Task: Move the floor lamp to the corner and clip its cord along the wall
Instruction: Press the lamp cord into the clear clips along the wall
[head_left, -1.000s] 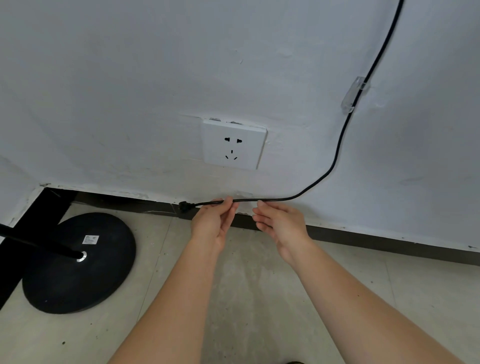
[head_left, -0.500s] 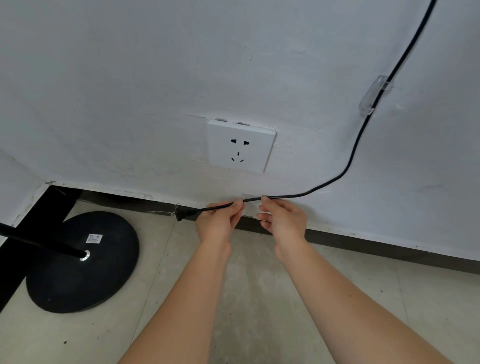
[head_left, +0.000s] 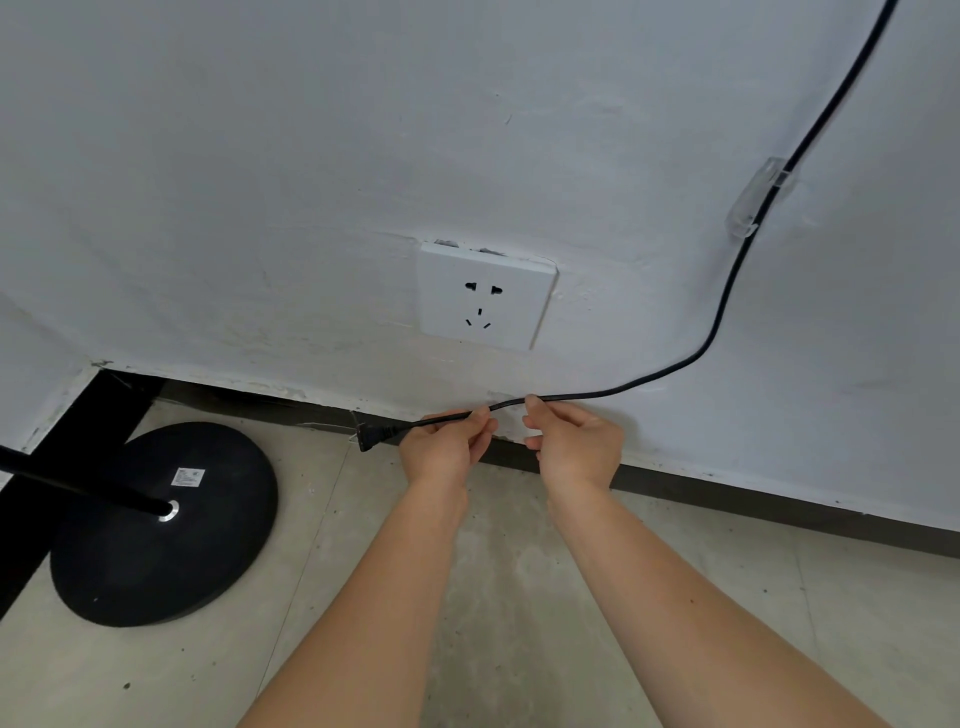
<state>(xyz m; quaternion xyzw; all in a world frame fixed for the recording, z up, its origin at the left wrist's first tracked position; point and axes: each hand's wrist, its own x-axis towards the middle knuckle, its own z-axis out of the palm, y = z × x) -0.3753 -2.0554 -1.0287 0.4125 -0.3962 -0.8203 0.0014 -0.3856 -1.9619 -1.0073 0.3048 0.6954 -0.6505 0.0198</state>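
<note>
The black cord (head_left: 719, 317) runs down the white wall from the upper right, through a clear clip (head_left: 753, 197), then bends left near the skirting. My left hand (head_left: 447, 447) pinches the cord close to its black plug (head_left: 370, 437), which hangs free just left of that hand. My right hand (head_left: 574, 441) pinches the cord a short way to the right. The floor lamp's round black base (head_left: 161, 525) stands on the floor in the left corner, its black pole (head_left: 78, 480) leaning out of view to the left.
A white wall socket (head_left: 485, 296) sits above my hands with nothing plugged in. A dark skirting board (head_left: 779, 501) runs along the wall's foot. The floor (head_left: 519, 597) is pale concrete tile.
Both hands have kept their grip on the cord and drifted slightly right and down in view. The plug end has tilted a little lower.
</note>
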